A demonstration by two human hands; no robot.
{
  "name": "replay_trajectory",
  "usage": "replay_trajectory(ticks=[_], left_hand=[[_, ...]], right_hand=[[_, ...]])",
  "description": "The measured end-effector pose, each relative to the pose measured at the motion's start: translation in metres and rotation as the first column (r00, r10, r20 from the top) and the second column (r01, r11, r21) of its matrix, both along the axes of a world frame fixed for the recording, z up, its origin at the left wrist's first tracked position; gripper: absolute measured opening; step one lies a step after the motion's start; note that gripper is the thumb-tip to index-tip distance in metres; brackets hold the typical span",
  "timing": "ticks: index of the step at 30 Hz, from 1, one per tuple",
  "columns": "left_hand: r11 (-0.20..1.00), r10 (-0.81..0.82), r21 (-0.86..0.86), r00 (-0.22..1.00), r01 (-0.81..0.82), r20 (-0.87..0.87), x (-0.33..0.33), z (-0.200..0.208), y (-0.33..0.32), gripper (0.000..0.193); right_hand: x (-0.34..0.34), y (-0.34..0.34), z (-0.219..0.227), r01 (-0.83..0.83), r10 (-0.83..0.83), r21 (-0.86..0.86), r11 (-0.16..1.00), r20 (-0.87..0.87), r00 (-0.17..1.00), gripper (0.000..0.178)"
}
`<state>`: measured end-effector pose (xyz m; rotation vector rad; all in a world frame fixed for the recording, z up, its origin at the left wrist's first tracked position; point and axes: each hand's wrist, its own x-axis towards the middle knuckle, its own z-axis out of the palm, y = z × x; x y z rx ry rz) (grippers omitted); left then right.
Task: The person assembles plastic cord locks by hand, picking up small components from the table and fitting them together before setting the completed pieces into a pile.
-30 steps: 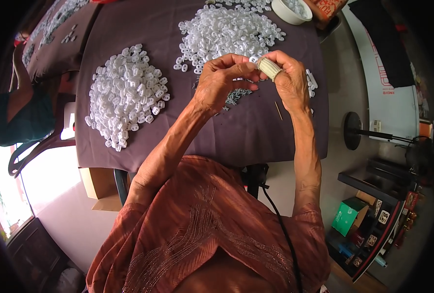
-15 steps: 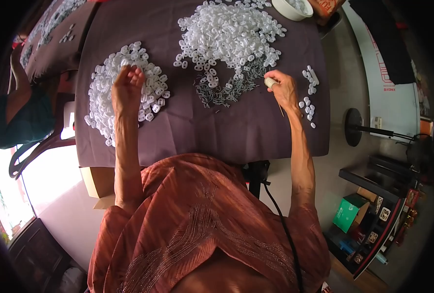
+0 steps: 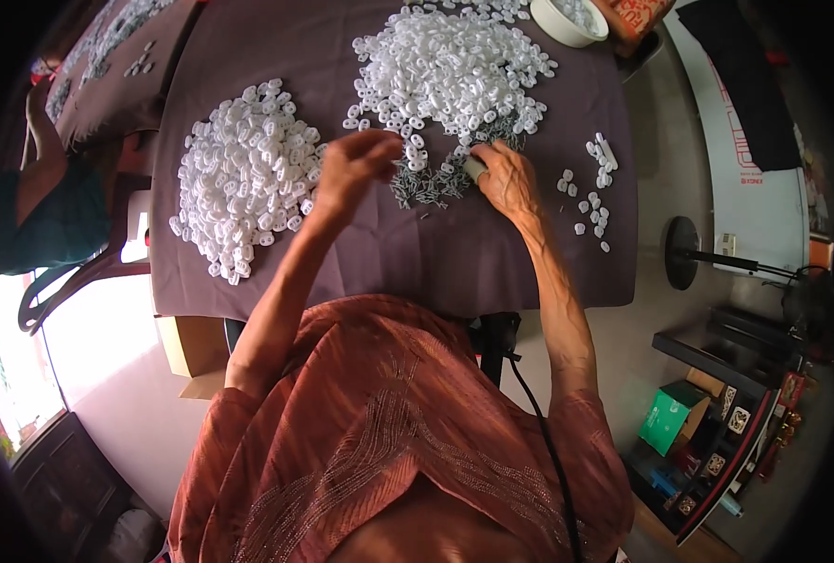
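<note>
My left hand point(image 3: 349, 174) hovers over the cloth between two heaps, fingers loosely bent and apart, slightly blurred; nothing shows in it. Just past its fingertips lie a few white oval two-holed plastic pieces point(image 3: 417, 143). My right hand point(image 3: 508, 180) is closed, its fingertips down at the pile of small grey screws point(image 3: 424, 188). Against its thumb is a pale, rounded thing point(image 3: 474, 170), a handle or a finger cover, I cannot tell which. Beyond both hands spreads a big heap of white pieces point(image 3: 450, 70). Another heap of white pieces point(image 3: 243, 178) is left of my left hand.
Several loose white pieces point(image 3: 597, 206) lie near the right edge of the brown tablecloth point(image 3: 408, 263). A white bowl point(image 3: 567, 23) stands at the far right corner. Another person point(image 3: 46, 220) sits at a neighbouring table on the left. A black cable point(image 3: 539, 422) hangs below the table.
My left hand has left the left heap and moved right toward the middle. My right hand has moved left and down onto the screws. Some white pieces now lie farther left in the right-hand group.
</note>
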<state>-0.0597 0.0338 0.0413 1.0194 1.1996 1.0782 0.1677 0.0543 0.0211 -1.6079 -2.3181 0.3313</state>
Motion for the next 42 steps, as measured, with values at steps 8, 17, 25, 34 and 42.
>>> replay_trajectory(ticks=[8,17,25,34,42], left_hand=[[0.801,0.068,0.465,0.716,0.376,-0.695,0.053,-0.037,0.011,0.015],[0.734,0.069,0.476,0.644,0.485,-0.762,0.049,-0.043,0.026,0.009],[0.690,0.155,0.529,0.613,0.494,-0.775,0.052,-0.050,0.029,0.006],[0.980,-0.138,-0.098,0.951,0.171,0.277,0.023,-0.016,0.033,0.019],[0.957,-0.106,-0.166,0.821,0.238,0.561,0.023,-0.014,0.023,0.015]], right_hand=[[0.001,-0.014,0.013,-0.016,0.012,-0.017,1.000,-0.212,0.977,0.019],[0.000,-0.017,0.005,-0.021,0.008,-0.080,0.997,-0.162,0.987,0.019],[-0.001,0.000,-0.012,-0.049,0.053,0.025,0.998,-0.165,0.985,0.014],[-0.003,0.001,0.001,-0.037,-0.002,-0.120,0.992,-0.313,0.950,0.015],[-0.019,0.004,0.039,-0.115,0.069,-0.049,0.992,-0.552,0.831,0.023]])
